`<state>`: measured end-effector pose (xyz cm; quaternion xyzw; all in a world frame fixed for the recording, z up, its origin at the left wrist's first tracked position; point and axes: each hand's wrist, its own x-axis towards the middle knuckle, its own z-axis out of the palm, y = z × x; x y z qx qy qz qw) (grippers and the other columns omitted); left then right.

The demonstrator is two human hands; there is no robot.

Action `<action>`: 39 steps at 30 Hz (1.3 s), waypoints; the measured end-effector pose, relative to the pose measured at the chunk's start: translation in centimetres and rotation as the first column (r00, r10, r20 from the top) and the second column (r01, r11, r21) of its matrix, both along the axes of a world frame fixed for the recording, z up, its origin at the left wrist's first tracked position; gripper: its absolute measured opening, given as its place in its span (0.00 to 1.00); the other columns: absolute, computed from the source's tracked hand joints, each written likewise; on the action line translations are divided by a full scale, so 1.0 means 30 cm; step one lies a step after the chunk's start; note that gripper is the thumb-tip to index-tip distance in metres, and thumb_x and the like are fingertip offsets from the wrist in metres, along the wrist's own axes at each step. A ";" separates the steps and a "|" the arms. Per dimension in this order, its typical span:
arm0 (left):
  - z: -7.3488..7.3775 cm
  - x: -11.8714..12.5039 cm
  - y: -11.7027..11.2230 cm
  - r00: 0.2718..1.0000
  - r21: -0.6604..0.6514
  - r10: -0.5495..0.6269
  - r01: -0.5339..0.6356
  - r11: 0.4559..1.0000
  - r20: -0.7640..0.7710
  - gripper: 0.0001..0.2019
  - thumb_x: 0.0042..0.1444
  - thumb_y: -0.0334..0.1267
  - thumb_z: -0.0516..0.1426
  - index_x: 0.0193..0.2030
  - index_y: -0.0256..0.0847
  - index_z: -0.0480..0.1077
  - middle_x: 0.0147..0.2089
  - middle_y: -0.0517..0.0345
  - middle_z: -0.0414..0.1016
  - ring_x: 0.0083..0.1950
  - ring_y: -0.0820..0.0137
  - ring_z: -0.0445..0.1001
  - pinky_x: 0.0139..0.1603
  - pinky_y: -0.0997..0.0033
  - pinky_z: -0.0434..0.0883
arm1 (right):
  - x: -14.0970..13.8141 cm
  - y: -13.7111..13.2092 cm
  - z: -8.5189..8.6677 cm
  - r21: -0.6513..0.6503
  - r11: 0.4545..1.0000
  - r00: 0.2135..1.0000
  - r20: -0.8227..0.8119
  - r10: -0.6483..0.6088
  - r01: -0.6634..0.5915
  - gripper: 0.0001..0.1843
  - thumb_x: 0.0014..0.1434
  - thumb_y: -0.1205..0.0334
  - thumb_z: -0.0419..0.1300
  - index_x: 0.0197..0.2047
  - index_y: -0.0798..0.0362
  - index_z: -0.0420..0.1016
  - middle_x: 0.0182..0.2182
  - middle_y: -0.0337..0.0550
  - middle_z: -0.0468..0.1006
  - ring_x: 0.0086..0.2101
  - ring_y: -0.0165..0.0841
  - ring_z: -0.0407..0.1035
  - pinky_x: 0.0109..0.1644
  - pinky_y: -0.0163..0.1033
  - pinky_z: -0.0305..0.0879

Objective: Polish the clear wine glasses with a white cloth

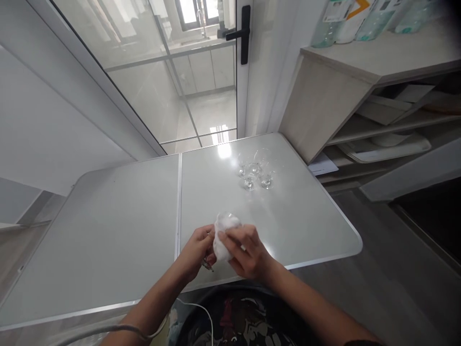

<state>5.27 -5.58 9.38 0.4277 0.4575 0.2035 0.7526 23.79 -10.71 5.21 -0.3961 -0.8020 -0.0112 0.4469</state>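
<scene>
My two hands meet over the near edge of a white folding table (108, 230). My left hand (196, 252) is closed around the stem or base of a small clear glass (208, 263), most of which is hidden. My right hand (245, 254) grips a crumpled white cloth (225, 230) that is wrapped over the top of that glass. Several clear stemmed glasses (255, 174) stand grouped together on the far right part of the table, well beyond my hands.
A glass door with a black handle (244, 33) stands behind the table. A wooden shelf unit (360, 96) with papers and bottles on top is at the right. A white cable (194, 312) runs below my left forearm.
</scene>
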 end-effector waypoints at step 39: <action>0.010 -0.048 0.032 0.937 0.089 0.218 -0.250 0.964 0.273 0.27 0.64 0.58 0.61 0.60 0.42 0.64 0.33 0.60 0.75 0.24 0.75 0.69 0.26 0.76 0.67 | -0.098 0.012 0.029 -0.440 0.826 0.598 -0.785 -0.164 -0.351 0.14 0.69 0.53 0.60 0.54 0.50 0.75 0.46 0.48 0.77 0.45 0.40 0.74 0.49 0.45 0.73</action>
